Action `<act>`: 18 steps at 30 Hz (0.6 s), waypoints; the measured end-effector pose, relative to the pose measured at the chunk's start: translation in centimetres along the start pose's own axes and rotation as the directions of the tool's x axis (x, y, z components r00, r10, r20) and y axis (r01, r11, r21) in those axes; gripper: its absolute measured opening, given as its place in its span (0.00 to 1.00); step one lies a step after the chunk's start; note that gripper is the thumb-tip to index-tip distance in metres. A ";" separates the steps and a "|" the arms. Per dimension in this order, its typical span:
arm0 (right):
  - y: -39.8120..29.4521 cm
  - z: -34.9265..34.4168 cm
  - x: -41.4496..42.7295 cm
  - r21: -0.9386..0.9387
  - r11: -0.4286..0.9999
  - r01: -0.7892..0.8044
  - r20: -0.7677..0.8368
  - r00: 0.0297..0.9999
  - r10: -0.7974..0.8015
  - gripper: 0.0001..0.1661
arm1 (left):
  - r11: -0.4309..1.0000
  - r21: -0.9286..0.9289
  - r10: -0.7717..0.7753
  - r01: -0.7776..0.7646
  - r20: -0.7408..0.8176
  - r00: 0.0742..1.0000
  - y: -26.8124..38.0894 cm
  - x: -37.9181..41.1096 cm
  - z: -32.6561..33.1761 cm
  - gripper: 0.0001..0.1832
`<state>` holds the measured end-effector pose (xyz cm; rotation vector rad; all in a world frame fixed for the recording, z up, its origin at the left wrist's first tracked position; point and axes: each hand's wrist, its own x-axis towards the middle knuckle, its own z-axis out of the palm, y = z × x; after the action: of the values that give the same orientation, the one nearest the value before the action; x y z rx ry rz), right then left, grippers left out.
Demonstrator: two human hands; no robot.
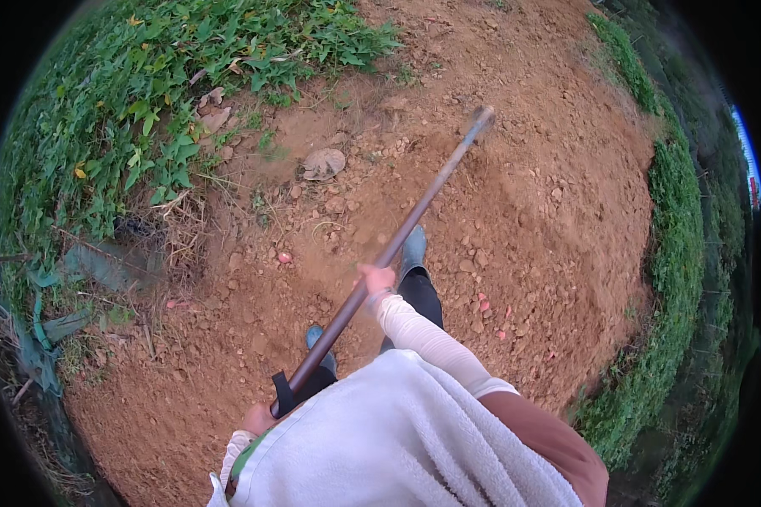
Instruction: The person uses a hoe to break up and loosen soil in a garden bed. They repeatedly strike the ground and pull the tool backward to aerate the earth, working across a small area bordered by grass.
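Note:
A long-handled hoe-like digging tool runs diagonally from the lower left up to the right, its brown handle (390, 247) over loose reddish soil. My right hand (377, 279) is wrapped around the handle near its middle. At the butt end, beside a black strap (283, 394), my left hand (258, 419) grips the handle, partly hidden by white cloth. The tool's head (484, 116) is at the soil and blurred, so its exact shape cannot be told.
My rubber boots (413, 247) stand on the soil under the handle. A flat stone (324, 164) lies ahead. Leafy vines (165, 95) cover the upper left, with torn green netting (51, 323) below them. Pinkish pieces (284, 258) are scattered about. A green strip (675, 253) borders the right.

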<state>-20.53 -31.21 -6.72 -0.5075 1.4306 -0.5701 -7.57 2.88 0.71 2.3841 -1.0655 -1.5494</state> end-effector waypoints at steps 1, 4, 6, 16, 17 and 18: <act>1.6 0.7 -1.4 0.012 0.998 -0.066 0.060 0.996 0.065 0.08 | 1.000 -0.012 -0.025 0.025 0.015 1.000 -2.2 -1.5 0.1 0.22; 8.1 0.6 -2.7 0.096 0.949 -0.302 0.167 0.944 0.283 0.07 | 0.947 0.265 -0.170 0.181 -0.063 0.983 -11.5 -4.3 4.8 0.19; 10.0 0.3 -3.3 0.110 0.924 -0.365 0.121 0.928 0.352 0.07 | 0.940 0.298 -0.160 0.168 -0.053 0.986 -15.0 -4.3 7.5 0.19; -3.3 -2.1 -3.2 0.319 0.945 -0.075 0.172 0.985 0.020 0.07 | 0.973 0.231 0.067 -0.001 -0.278 0.958 -0.4 2.3 2.0 0.13; -5.8 -1.9 -3.4 0.288 0.958 -0.017 0.143 0.989 -0.025 0.07 | 0.977 0.209 0.100 -0.034 -0.316 0.944 1.0 3.4 1.9 0.12; -7.4 -2.4 -2.3 0.298 0.954 0.027 0.129 0.989 -0.068 0.06 | 0.981 0.180 0.124 -0.070 -0.308 0.943 2.6 4.3 1.8 0.12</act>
<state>-23.50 -35.40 -0.39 -0.3356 1.1781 -0.7595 -9.35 -1.22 -2.26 2.5289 -1.2567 -1.0310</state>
